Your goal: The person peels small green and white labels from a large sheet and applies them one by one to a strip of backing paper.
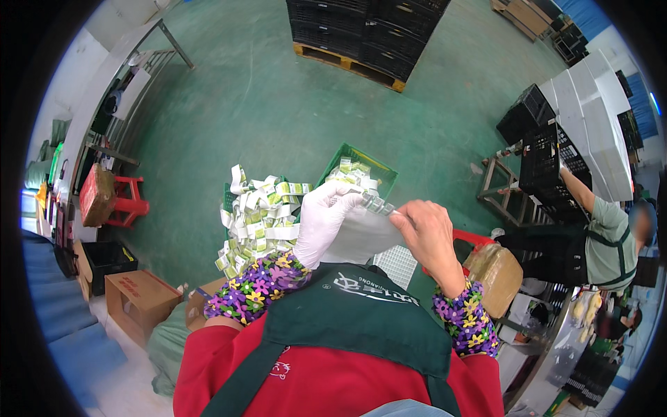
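My left hand (325, 216), in a white glove, pinches one end of a translucent plastic sheet or bag (359, 234). My bare right hand (430, 229) grips its other end between thumb and fingers. Small grey-green printed patches (378, 203) run along the upper edge, stretched between both hands. Left of my gloved hand lies a heap of green-and-white printed strips (260, 219), looped over a green crate that is mostly hidden. Just beyond my hands stands a green plastic basket (388, 180) with similar strips inside. A white perforated surface (397, 266) shows below the sheet.
Black crates (365, 36) stand stacked on a yellow pallet (349, 63) ahead. A red stool (130, 200) and cardboard box (140, 299) are at left. On the right, a co-worker (609, 240) reaches into a black crate (542, 161), near a tape-wrapped seat (495, 279).
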Available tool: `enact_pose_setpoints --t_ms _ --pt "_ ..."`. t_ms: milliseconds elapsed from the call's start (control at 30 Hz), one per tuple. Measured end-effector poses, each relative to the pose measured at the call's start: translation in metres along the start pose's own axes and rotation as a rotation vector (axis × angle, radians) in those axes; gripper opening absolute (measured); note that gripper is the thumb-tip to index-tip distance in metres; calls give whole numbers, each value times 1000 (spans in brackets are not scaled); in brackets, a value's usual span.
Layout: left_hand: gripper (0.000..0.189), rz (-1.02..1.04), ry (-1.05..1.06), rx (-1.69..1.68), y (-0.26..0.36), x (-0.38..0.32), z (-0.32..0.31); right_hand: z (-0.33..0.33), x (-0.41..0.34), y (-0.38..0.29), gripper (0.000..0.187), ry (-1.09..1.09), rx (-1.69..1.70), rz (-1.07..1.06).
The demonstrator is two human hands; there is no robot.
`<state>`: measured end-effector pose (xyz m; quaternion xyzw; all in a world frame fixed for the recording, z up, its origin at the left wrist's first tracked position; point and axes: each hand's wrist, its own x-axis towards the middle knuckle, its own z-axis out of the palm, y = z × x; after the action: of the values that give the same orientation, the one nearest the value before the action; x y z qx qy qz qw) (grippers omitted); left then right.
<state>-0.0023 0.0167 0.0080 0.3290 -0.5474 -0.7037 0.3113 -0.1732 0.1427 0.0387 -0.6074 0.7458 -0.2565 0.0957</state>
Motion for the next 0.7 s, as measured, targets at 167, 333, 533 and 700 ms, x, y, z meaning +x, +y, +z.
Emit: enact_pose_setpoints --t_ms 167,333,533,700 --pt "13 86 -50 69 -3 -3 4 -3 21 -23 15 143 263 0" --pt "13 91 -24 73 -1 0 6 9 24 -25 13 199 182 -194" --pt "14 165 -125 107 -2 1 4 5 28 -4 12 201 1246 420" --pt "15 410 -430 374 -5 -2 10 0 53 -14 11 -20 1385 488"
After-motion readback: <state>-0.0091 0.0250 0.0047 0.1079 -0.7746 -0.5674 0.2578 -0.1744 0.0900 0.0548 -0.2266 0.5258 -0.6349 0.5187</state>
